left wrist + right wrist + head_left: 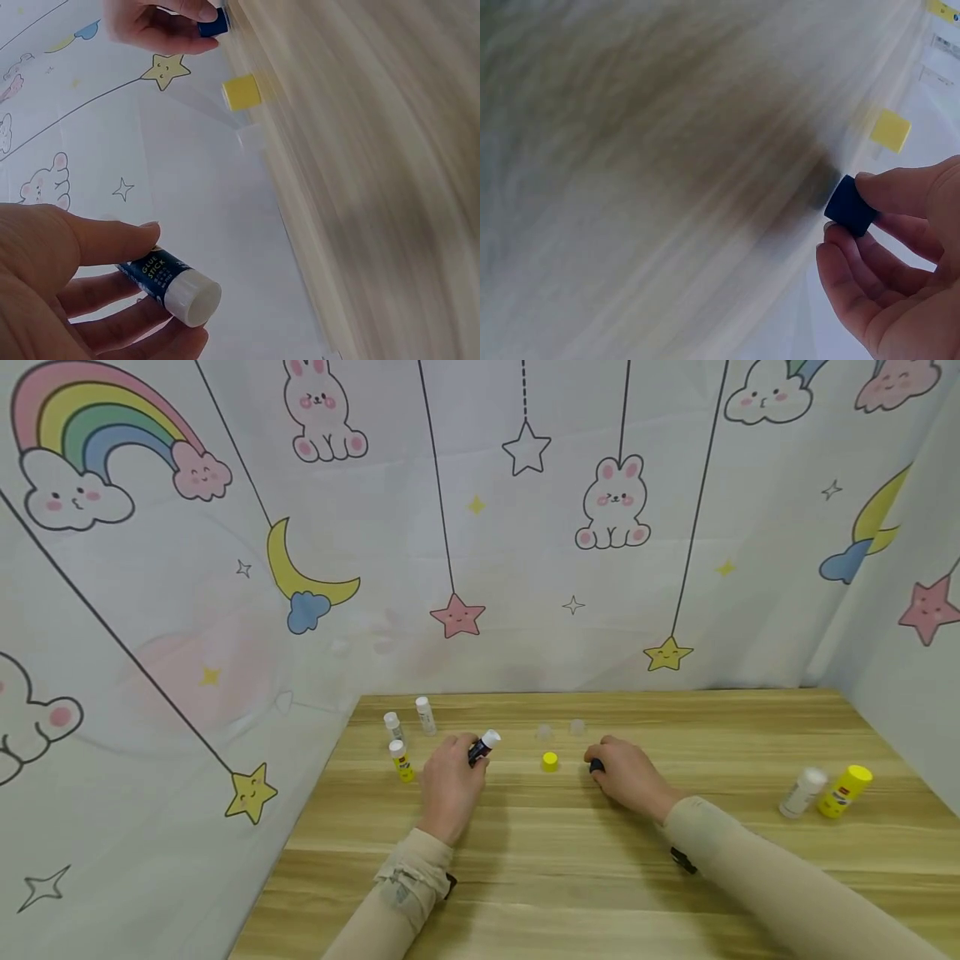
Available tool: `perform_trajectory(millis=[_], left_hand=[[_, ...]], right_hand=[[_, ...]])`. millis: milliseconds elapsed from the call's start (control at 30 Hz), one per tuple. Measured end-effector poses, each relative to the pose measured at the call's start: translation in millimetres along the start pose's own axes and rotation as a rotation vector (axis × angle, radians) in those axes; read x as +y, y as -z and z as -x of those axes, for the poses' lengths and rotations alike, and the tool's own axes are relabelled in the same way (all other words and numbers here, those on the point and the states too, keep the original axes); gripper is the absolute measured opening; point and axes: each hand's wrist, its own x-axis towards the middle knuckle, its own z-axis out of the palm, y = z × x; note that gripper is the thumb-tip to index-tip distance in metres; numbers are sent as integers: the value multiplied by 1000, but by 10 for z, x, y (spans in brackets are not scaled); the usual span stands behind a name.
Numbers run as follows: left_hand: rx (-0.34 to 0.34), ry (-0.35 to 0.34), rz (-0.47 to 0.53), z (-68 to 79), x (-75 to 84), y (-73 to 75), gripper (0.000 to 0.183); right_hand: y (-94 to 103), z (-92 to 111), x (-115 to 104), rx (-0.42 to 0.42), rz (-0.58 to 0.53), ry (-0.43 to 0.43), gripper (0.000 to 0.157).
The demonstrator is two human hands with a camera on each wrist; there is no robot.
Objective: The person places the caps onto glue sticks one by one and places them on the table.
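My left hand [452, 783] holds a dark blue glue stick [156, 271] between thumb and fingers, its white end pointing up and to the right in the head view. The lettering "GLUE STICK" shows on its side in the left wrist view. My right hand [628, 777] pinches a dark blue cap [851, 206] between thumb and fingertips, close over the tabletop. Between the two hands a yellow cap [550, 762] stands on the wooden table [540, 860]. Just behind it are two translucent caps, a left one [543, 732] and a right one [577, 726].
At the left stand two white glue sticks, a nearer one [393, 727] and a farther one [426, 716], plus a yellow one with a white end [401, 762]. At the right are a white glue stick [802, 792] and a capped yellow one [844, 792]. A printed curtain [510, 543] hangs behind.
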Motion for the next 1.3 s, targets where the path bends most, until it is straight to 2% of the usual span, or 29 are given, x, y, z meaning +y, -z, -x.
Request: perform_trajectory(millis=[167, 500, 1300], left_hand=[[15, -14, -1, 0, 23, -2, 32], [-8, -3, 13, -2, 54, -22, 33], [-15, -15, 18, 15, 128, -56, 32]], right_hand=[[30, 14, -11, 21, -3, 0, 23], [112, 23, -77, 27, -3, 2, 24], [274, 72, -238, 130, -48, 17, 21]])
